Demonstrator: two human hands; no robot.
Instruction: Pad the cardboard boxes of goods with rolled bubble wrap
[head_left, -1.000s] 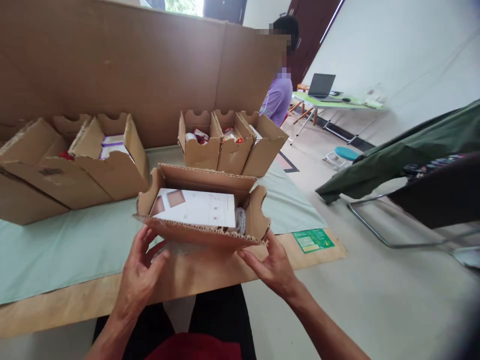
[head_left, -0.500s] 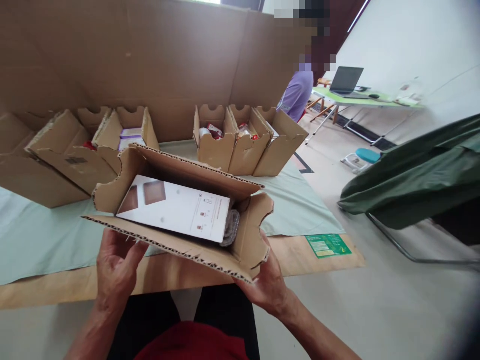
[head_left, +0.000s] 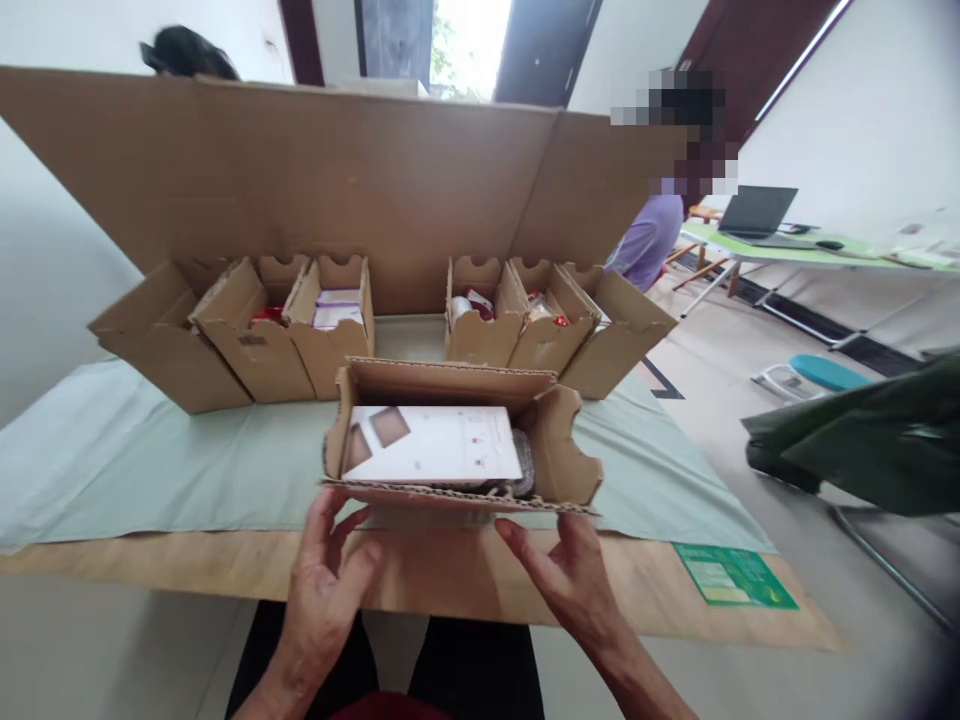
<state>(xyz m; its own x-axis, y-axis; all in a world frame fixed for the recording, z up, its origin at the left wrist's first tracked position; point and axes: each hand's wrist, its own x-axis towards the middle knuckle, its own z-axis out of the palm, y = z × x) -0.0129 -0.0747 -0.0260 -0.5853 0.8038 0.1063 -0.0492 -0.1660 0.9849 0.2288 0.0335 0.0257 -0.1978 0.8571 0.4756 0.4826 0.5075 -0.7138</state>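
Observation:
An open cardboard bin (head_left: 457, 380) sits close in front of me at the near part of the table, its long side facing me. Inside it lie a white printed box (head_left: 435, 445) and, at its right end, something in clear bubble-like wrap (head_left: 523, 465). My left hand (head_left: 330, 560) is at the bin's near left corner, fingers by the front wall and thumb spread away from it. At the near right corner, my right hand (head_left: 574, 575) likewise has its thumb apart, with some fingertips hidden by the rim. Neither hand is closed round the bin.
Behind stand cardboard bins in two groups, left (head_left: 247, 355) and right (head_left: 487, 335), before a tall cardboard panel (head_left: 360, 180). A pale green cloth (head_left: 225, 470) covers the table; a green card (head_left: 735, 575) lies at the front right. A person in purple (head_left: 652, 230) is beyond.
The bin has moved away from me and turned level, down toward the table. Both hands have loosened, thumbs now spread. My view has tilted up and shifted left.

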